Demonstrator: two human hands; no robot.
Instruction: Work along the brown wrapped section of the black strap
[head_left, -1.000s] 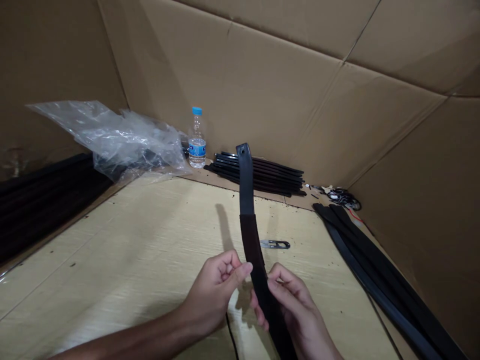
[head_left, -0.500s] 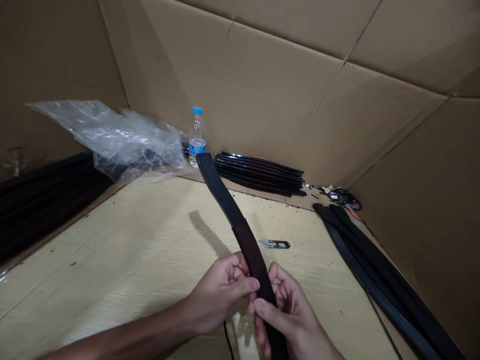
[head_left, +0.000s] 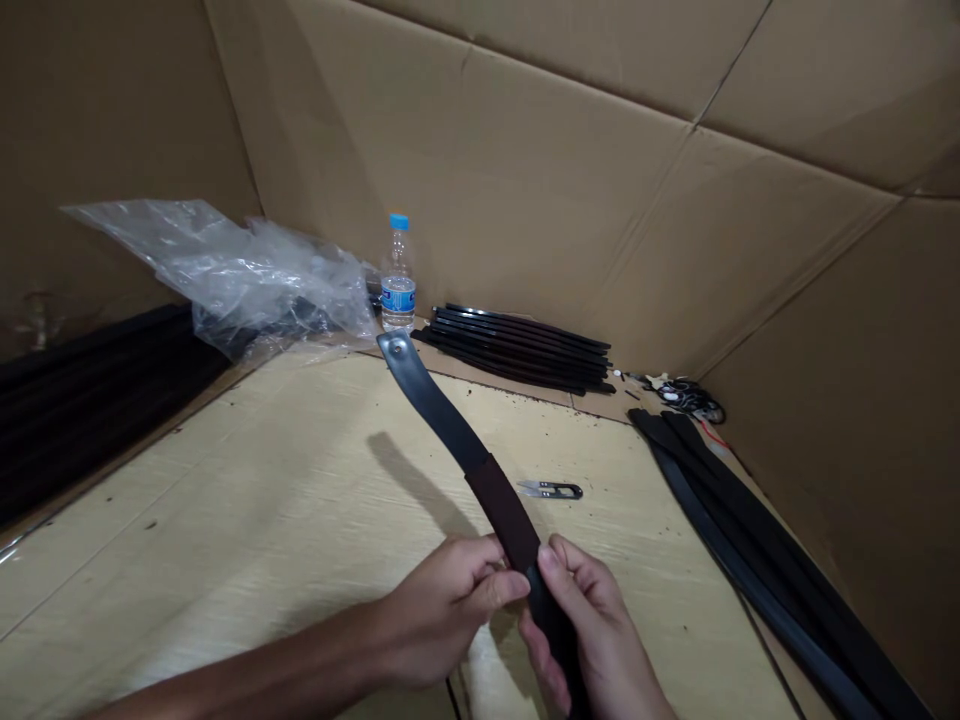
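A long, curved black strip (head_left: 435, 400) slants up from the bottom edge, with a small hole near its far end. Partway along it, a dark brown sleeve (head_left: 504, 510) wraps the strip. My left hand (head_left: 457, 600) pinches the strip at the sleeve's near end, thumb on top. Just to the right, my right hand (head_left: 585, 620) grips the strip's black near part, its thumb along the edge. The strip's near end runs out of view. Beyond my hands, small thread snips (head_left: 553, 490) lie on the pale tabletop (head_left: 262, 520).
A water bottle (head_left: 398, 280) with a blue cap stands at the back beside a clear plastic bag (head_left: 277, 280). Several black strips (head_left: 517, 350) lie stacked at the cardboard wall (head_left: 525, 170). More long strips (head_left: 720, 500) lie right; a dark pile (head_left: 90, 400) lies left. Tangled bits (head_left: 686, 395) sit back right.
The strip has turned over, now showing a shinier face with the hole, and its far end has dropped slightly. My right thumb has moved up along the strip.
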